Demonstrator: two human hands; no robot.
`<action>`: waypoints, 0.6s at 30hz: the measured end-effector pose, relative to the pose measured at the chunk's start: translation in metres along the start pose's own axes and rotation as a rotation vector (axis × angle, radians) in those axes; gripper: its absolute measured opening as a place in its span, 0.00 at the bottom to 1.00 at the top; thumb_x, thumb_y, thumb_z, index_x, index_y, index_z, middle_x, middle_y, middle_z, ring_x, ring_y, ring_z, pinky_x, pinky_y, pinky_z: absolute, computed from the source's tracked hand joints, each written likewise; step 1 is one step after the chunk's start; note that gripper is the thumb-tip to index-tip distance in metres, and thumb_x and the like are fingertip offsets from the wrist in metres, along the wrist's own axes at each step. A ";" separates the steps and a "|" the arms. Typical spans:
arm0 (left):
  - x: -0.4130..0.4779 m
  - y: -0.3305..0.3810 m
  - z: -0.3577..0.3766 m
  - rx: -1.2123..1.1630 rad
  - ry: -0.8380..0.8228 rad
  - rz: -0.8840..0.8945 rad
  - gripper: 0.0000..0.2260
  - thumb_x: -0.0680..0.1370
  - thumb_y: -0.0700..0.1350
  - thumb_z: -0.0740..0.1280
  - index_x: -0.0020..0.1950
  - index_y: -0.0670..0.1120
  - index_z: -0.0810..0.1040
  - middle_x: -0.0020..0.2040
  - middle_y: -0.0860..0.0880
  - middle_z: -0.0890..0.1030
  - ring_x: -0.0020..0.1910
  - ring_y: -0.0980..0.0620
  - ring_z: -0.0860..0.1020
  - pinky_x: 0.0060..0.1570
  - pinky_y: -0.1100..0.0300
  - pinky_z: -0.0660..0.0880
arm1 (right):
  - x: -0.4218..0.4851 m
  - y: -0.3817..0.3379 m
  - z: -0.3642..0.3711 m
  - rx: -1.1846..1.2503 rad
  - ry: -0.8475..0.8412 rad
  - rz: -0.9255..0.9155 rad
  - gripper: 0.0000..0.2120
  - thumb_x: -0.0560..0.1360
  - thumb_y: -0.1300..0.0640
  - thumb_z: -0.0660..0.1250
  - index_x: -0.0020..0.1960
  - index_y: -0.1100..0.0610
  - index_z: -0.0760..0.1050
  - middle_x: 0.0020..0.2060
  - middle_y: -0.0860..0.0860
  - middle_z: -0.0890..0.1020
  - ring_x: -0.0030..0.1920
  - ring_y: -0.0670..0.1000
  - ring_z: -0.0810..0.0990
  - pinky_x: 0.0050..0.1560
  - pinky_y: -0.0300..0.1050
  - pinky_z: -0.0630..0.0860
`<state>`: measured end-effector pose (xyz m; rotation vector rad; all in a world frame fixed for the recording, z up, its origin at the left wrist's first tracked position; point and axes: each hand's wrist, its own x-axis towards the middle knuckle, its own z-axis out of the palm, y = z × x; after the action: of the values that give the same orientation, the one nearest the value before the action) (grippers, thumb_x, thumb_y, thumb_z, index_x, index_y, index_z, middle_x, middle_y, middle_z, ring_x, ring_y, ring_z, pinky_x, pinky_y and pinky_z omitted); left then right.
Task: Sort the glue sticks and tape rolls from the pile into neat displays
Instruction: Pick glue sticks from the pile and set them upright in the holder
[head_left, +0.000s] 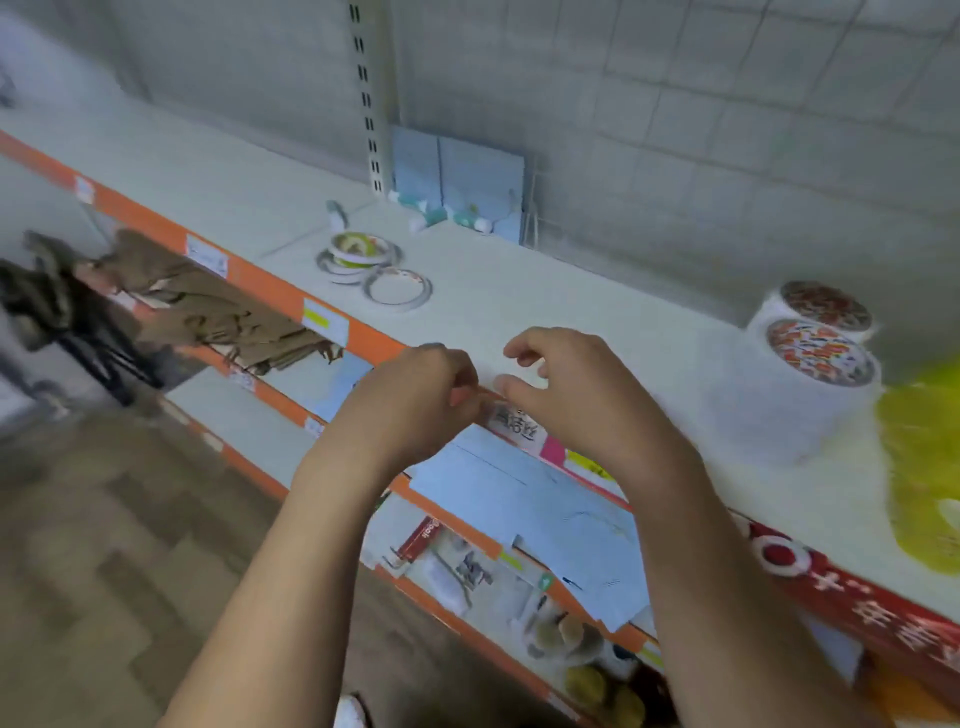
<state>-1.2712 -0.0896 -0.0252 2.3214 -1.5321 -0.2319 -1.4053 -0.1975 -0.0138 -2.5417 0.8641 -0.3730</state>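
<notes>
A small pile of thin tape rolls (358, 254) lies on the white shelf (519, 312), with one flat roll (399, 287) beside it. Several glue sticks (434, 214) lie scattered at the back, against pale blue boxes (457, 171). Two thick white tape rolls (821, 364) with red patterned cores stand at the right. My left hand (415, 395) hovers at the shelf's front edge with its fingers curled in and nothing visible in it. My right hand (561, 384) is just beside it over the shelf, fingers loosely bent and empty.
A yellow bag (919, 467) lies at the far right of the shelf. An orange price rail (260, 283) with labels runs along the front edge. Lower shelves hold blue envelopes (519, 493) and brown paper (218, 306). A slotted upright (369, 104) stands at the back.
</notes>
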 end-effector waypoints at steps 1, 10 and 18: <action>0.002 -0.018 -0.007 0.003 0.017 -0.011 0.12 0.78 0.55 0.64 0.55 0.50 0.78 0.52 0.51 0.78 0.50 0.50 0.77 0.46 0.52 0.76 | 0.012 -0.013 0.008 0.002 0.000 -0.002 0.17 0.76 0.45 0.67 0.62 0.50 0.76 0.56 0.47 0.79 0.56 0.49 0.77 0.58 0.50 0.74; 0.039 -0.147 -0.052 0.031 0.041 0.032 0.12 0.79 0.55 0.63 0.57 0.51 0.78 0.54 0.51 0.78 0.52 0.50 0.76 0.45 0.53 0.75 | 0.095 -0.102 0.075 0.059 0.025 0.076 0.18 0.76 0.46 0.67 0.63 0.51 0.76 0.57 0.47 0.79 0.56 0.48 0.78 0.57 0.49 0.75; 0.093 -0.198 -0.056 -0.022 0.052 0.054 0.12 0.78 0.51 0.64 0.59 0.49 0.78 0.56 0.50 0.77 0.54 0.48 0.77 0.48 0.52 0.76 | 0.157 -0.110 0.103 0.047 0.070 0.073 0.11 0.77 0.55 0.67 0.59 0.52 0.79 0.56 0.50 0.79 0.55 0.50 0.78 0.56 0.50 0.75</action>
<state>-1.0465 -0.0936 -0.0421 2.2477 -1.5570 -0.1718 -1.1891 -0.1861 -0.0335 -2.4593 0.9590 -0.4559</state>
